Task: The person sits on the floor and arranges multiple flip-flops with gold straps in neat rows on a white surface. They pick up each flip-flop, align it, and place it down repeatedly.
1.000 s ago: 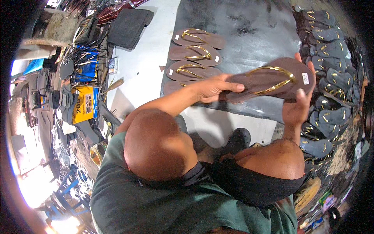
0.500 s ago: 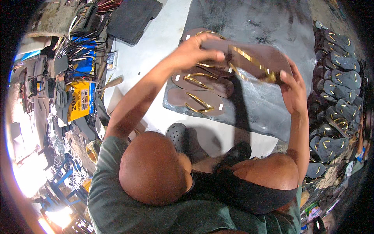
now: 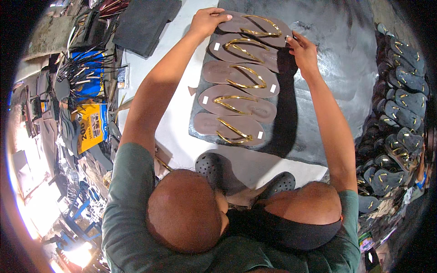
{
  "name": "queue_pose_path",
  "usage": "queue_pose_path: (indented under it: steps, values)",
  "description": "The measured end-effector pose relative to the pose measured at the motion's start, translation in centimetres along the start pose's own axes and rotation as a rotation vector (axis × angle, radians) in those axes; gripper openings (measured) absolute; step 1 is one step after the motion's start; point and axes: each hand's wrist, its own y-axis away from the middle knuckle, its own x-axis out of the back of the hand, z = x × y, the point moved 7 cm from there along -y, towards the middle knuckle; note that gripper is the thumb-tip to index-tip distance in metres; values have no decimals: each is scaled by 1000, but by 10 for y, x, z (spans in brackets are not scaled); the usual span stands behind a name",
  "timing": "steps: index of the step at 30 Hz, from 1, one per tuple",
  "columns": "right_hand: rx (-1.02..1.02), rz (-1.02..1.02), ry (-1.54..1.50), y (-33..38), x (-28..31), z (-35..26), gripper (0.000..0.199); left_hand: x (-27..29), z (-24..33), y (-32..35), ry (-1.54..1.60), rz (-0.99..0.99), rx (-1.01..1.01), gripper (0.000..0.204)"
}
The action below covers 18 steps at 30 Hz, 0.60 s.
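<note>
A brown flip-flop with gold straps (image 3: 234, 22) lies at the far end of a row, pinched at both ends. My left hand (image 3: 208, 21) grips its left end, thumb on top. At its right end my right hand (image 3: 302, 51) holds the edge between thumb and fingers. Nearer me in the row lie several more brown flip-flops with gold straps, such as one with a white sticker (image 3: 218, 74) and the nearest one (image 3: 205, 123). They lie crosswise side by side, their toe ends alternating left and right, on a dark grey sheet (image 3: 337, 86).
Many dark sandals with gold straps (image 3: 403, 109) are piled along the right. Black foam sheets (image 3: 143, 27) lie at the far left, above a yellow and blue sack (image 3: 91, 127) and loose black straps (image 3: 84, 68). My clogs (image 3: 210, 166) stand just short of the row.
Both hands have carried the flip-flop from mid-air above the row, away from me and to the left, down to the row's far end. It now lies level beside the others.
</note>
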Motion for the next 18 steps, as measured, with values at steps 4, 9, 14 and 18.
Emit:
queue_pose_path:
  steps: [4, 9, 14, 18]
  values:
    - [56, 5, 69, -11, -2, 11, 47, -1, 2, 0, -109, 34, 12, 57]
    - [240, 42, 238, -18, 3, 22, 46, -4, 10, 3, -287, 97, -27, 60]
    - [317, 140, 761, 12, -16, 7, 43, -3, 8, 25, -404, 183, -115, 55]
    - [563, 383, 997, 29, -10, 9, 41, -28, 10, 44, -739, 284, -300, 43]
